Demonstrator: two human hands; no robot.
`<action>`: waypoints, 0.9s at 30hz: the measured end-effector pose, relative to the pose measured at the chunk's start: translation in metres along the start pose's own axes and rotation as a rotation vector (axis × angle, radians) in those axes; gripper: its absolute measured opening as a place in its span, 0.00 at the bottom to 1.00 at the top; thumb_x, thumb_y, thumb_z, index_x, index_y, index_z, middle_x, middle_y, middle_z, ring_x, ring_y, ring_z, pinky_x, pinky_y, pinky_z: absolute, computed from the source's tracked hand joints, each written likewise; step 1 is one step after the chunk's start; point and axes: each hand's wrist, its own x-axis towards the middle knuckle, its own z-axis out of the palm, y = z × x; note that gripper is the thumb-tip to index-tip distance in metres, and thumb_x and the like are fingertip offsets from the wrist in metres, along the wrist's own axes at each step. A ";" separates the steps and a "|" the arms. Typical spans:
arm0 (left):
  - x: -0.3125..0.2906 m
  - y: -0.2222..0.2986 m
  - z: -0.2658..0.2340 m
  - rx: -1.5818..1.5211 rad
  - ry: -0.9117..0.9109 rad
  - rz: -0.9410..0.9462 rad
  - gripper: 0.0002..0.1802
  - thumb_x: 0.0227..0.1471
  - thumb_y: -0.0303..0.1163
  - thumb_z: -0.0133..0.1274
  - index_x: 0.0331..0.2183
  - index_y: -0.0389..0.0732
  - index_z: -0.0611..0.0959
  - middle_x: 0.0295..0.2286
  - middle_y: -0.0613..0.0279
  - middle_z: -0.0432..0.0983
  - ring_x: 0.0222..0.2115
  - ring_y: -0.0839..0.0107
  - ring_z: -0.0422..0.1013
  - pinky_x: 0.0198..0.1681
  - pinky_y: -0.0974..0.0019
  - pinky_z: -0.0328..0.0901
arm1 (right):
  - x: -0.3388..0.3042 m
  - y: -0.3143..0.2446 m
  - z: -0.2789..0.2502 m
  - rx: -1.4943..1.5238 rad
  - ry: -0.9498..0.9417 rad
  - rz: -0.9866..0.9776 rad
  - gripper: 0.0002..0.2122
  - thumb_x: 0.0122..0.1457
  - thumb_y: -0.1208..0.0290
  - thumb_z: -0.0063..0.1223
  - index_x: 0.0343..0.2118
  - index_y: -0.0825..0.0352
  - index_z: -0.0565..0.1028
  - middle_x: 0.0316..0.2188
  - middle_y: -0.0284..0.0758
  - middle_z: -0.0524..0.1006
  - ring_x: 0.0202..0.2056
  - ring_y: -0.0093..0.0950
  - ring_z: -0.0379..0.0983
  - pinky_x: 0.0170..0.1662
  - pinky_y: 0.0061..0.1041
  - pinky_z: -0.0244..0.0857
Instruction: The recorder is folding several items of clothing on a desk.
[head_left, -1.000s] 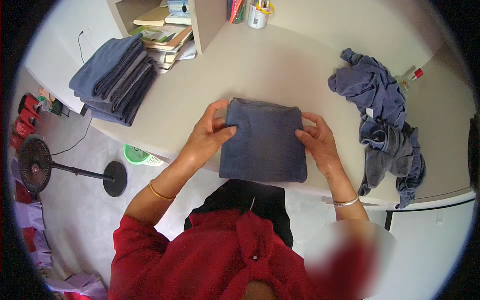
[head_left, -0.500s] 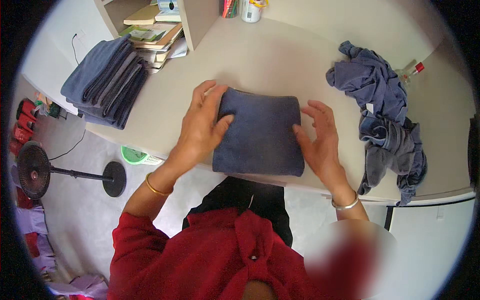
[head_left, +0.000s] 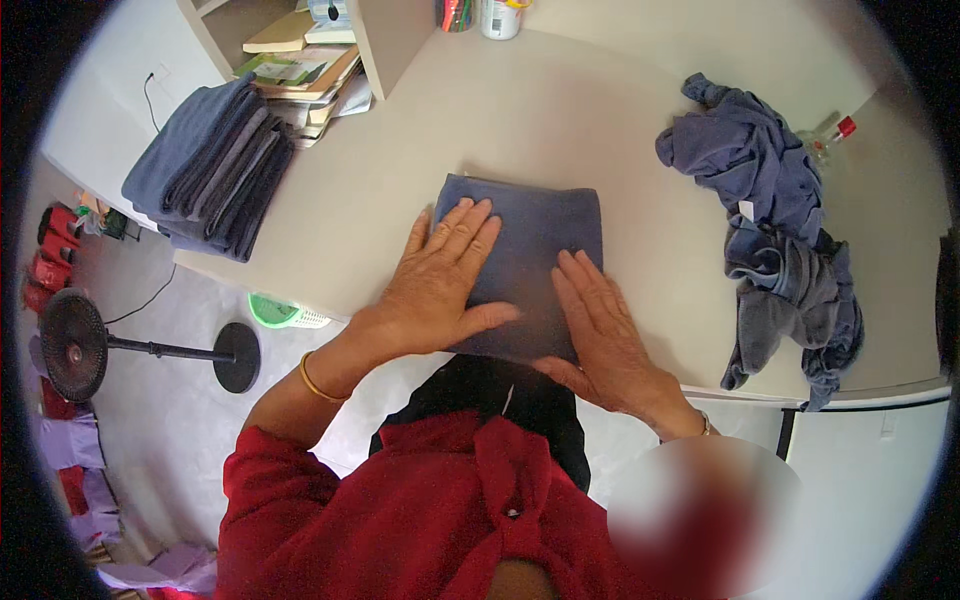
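Note:
A dark blue cloth [head_left: 535, 225], folded into a neat square, lies flat at the front edge of the desk before me. My left hand [head_left: 435, 280] rests palm down on its left side, fingers stretched toward the far edge and thumb out to the right. On the lower right part of the cloth lies my right hand [head_left: 610, 340], also flat, its fingers extended. Both hands cover the cloth's near corners. Toward the left end of the desk stands a stack of folded blue-grey cloths [head_left: 205, 165]. Crumpled blue and grey cloths [head_left: 750, 160] lie in a heap on the right.
Behind the stack, a shelf holds books and papers [head_left: 310, 75]. A white container [head_left: 502, 18] stands at the back, and a clear bottle with a red cap [head_left: 828, 135] beside the heap. Below left are a green basket [head_left: 280, 311] and a black fan [head_left: 75, 345].
My hands have moved from the sides of the folded cloth onto its top and nearer to me, and now lie flat. The cloth stays in about the same place.

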 end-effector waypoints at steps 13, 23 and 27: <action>-0.027 -0.022 -0.036 -0.070 0.333 -0.138 0.25 0.50 0.42 0.54 0.44 0.35 0.74 0.43 0.47 0.69 0.44 0.54 0.65 0.47 0.55 0.60 | 0.009 -0.004 -0.016 0.035 0.248 -0.066 0.18 0.53 0.65 0.54 0.43 0.72 0.70 0.46 0.48 0.68 0.49 0.45 0.63 0.52 0.42 0.58; -0.090 0.019 -0.017 -0.389 0.407 -0.450 0.17 0.44 0.33 0.62 0.36 0.34 0.78 0.23 0.56 0.74 0.19 0.73 0.70 0.20 0.71 0.64 | 0.075 0.055 -0.007 -0.048 0.379 -0.046 0.11 0.53 0.70 0.52 0.37 0.72 0.71 0.35 0.48 0.71 0.39 0.45 0.68 0.43 0.38 0.65; -0.084 0.005 -0.020 -0.304 0.358 -0.463 0.19 0.45 0.39 0.61 0.34 0.34 0.78 0.23 0.54 0.74 0.20 0.69 0.71 0.21 0.69 0.65 | 0.070 0.051 -0.011 -0.018 0.269 0.106 0.10 0.55 0.69 0.50 0.36 0.72 0.71 0.30 0.46 0.71 0.33 0.44 0.69 0.37 0.37 0.64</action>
